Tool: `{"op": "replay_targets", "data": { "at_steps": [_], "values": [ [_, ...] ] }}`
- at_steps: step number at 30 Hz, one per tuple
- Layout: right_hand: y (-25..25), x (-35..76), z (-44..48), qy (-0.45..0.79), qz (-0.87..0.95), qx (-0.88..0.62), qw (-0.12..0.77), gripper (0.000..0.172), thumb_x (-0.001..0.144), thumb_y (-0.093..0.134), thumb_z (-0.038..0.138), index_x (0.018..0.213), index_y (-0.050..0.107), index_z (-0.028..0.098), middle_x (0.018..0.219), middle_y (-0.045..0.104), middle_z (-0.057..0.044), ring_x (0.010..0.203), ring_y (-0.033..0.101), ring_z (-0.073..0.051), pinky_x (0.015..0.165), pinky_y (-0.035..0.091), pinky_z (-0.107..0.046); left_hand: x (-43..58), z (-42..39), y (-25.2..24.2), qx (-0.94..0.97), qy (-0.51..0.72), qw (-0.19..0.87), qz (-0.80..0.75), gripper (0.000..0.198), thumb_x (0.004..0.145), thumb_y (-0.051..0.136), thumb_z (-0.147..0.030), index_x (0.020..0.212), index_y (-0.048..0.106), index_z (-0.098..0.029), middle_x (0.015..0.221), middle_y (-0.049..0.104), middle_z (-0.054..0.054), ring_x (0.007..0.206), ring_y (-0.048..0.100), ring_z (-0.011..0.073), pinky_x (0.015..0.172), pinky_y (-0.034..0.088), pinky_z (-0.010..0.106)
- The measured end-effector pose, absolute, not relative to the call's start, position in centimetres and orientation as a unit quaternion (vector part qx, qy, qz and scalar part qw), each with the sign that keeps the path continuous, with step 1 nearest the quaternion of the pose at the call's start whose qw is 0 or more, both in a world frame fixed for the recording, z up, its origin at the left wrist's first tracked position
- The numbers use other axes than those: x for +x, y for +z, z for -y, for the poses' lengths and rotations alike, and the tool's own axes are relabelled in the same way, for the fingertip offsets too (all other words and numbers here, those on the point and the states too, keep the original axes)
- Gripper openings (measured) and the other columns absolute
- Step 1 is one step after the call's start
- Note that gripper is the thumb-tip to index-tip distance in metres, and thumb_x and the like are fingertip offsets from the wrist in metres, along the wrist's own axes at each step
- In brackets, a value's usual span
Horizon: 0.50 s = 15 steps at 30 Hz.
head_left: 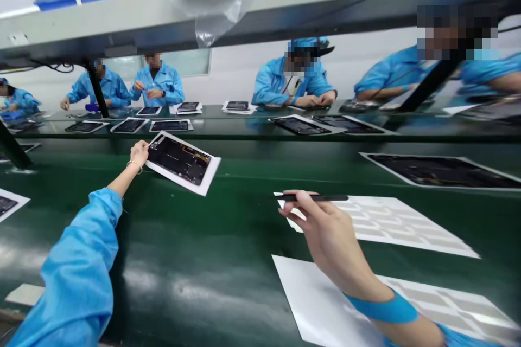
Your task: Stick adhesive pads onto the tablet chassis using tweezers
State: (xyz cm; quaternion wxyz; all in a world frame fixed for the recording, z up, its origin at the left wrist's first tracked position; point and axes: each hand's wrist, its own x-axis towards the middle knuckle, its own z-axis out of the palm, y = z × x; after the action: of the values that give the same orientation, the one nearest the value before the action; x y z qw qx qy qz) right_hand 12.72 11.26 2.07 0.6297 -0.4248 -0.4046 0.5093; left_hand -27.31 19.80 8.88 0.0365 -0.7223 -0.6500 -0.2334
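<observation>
My left hand (139, 154) reaches far forward, its fingers closed on the left edge of a dark tablet housing (179, 160). The housing lies on a white sheet (210, 174) that sticks out around it, and an orange-yellow strip shows inside. On the right, my right hand (325, 227) holds slim black tweezers (325, 197) between thumb and fingers, tip to the left. Beneath that hand lies a white sheet of grey stickers (399, 222). Nearer to me is a second sticker sheet (305, 293), partly covered by my right forearm.
Another tablet housing (439, 169) lies at the right on the green bench (203, 249). Several more lie on the raised ledge (228, 129) ahead. Co-workers in blue (293, 78) sit across. Overhead runs a beam (122, 27); a dark post (431, 76) slants at the right.
</observation>
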Motion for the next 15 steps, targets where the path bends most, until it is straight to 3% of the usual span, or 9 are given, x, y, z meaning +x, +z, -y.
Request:
{"op": "replay_targets", "data": {
  "at_steps": [5, 10, 13, 15],
  "values": [
    [1.0, 12.7, -11.9, 0.493, 0.428, -0.448, 0.611, 0.042, 0.057, 0.082, 0.057, 0.074, 0.074, 0.02, 0.064, 0.064, -0.002, 0.064, 0.06, -0.016, 0.062, 0.056, -0.03, -28.5, -19.2, 9.8, -0.682, -0.24, 0.073, 0.687, 0.035, 0.096, 0.058, -0.034, 0.124, 0.055, -0.015, 0.123, 0.058, 0.01, 0.104, 0.061, 0.0215, 0.088, 0.054, 0.042],
    [-0.1, 12.8, -12.1, 0.452, 0.468, -0.488, 0.582, 0.049, 0.052, 0.081, 0.062, 0.078, 0.074, 0.021, 0.065, 0.07, -0.005, 0.066, 0.067, -0.024, 0.069, 0.058, -0.041, -28.0, -16.0, 7.7, -0.655, -0.184, 0.077, 0.729, 0.037, 0.096, 0.058, -0.034, 0.127, 0.054, -0.016, 0.128, 0.055, 0.011, 0.112, 0.058, 0.0242, 0.094, 0.051, 0.047],
    [-0.2, 12.7, -11.6, 0.394, 0.536, -0.51, 0.545, 0.051, 0.054, 0.077, 0.065, 0.081, 0.073, 0.023, 0.066, 0.072, -0.005, 0.072, 0.07, -0.03, 0.071, 0.057, -0.043, -26.0, -12.3, 4.4, -0.709, -0.116, 0.036, 0.695, 0.046, 0.096, 0.056, -0.033, 0.138, 0.047, -0.016, 0.148, 0.041, 0.016, 0.136, 0.039, 0.0328, 0.109, 0.035, 0.055],
    [0.0, 12.6, -11.1, 0.351, 0.584, -0.514, 0.521, 0.047, 0.057, 0.073, 0.066, 0.076, 0.071, 0.023, 0.064, 0.072, -0.005, 0.071, 0.071, -0.03, 0.069, 0.056, -0.041, -23.7, -9.1, 2.1, -0.759, -0.068, -0.009, 0.647, 0.053, 0.097, 0.055, -0.036, 0.144, 0.041, -0.018, 0.154, 0.033, 0.015, 0.144, 0.027, 0.0328, 0.115, 0.027, 0.053]
  ]
}}
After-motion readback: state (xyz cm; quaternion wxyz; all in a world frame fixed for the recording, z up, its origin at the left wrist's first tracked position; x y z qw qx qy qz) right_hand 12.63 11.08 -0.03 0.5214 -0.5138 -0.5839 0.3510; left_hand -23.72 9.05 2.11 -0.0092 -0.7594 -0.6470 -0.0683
